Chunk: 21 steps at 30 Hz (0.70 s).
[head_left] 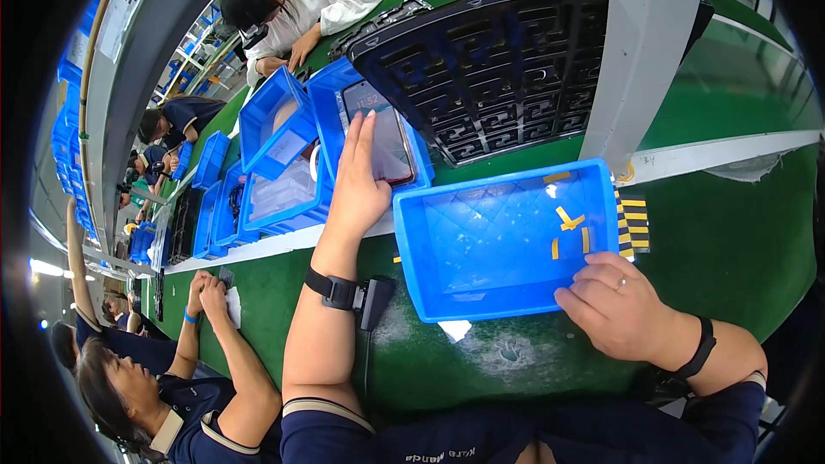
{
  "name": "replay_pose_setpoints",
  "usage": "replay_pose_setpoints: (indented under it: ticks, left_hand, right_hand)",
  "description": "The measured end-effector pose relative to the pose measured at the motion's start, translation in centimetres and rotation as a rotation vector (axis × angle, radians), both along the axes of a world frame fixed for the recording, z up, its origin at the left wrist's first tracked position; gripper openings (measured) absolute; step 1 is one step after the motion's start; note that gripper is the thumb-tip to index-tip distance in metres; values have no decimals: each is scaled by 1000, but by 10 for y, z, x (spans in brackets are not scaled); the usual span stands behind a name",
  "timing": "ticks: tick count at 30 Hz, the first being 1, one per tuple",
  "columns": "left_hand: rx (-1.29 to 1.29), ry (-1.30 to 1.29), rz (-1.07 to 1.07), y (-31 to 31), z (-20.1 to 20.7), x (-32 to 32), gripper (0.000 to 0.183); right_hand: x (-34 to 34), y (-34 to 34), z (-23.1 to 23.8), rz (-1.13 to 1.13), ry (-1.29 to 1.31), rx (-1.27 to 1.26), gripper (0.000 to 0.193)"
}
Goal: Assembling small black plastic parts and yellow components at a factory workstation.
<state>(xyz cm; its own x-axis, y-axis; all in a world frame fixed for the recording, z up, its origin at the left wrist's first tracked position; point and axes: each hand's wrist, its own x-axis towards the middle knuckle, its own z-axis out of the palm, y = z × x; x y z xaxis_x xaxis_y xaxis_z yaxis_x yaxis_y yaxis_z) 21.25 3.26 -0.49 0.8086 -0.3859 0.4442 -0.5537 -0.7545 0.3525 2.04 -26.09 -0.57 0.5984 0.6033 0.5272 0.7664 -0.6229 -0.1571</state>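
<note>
In front of me a shallow blue plastic bin (490,271) sits on the green mat, with several short yellow tape strips (569,220) at its right end. My right hand (617,308) has its fingers curled at the near right corner of this bin, gripping the rim. Farther off to the left, my left hand (359,176) stretches out with straight fingers over a smartphone (391,133) whose screen is lit. The phone leans inside another blue bin (325,112); the fingertips lie against its screen, and nothing is grasped.
A black moulded tray (503,69) stands on edge behind the bin, beside a grey post (640,60). More blue bins (279,125) crowd the left. Black-and-yellow striped tape (634,219) marks the mat. Co-workers sit across and at the left, one with clasped hands (206,292) close by.
</note>
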Motion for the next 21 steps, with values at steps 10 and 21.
replay_pose_setpoints:
  ticks: [10,21]
  left_hand:
    - [-55,16,68,-3,6,9,86]
    - [-55,222,112,-2,11,34,77]
  right_hand:
    - [5,1,0,-6,13,45,25]
    - [4,1,0,-67,-19,-11,26]
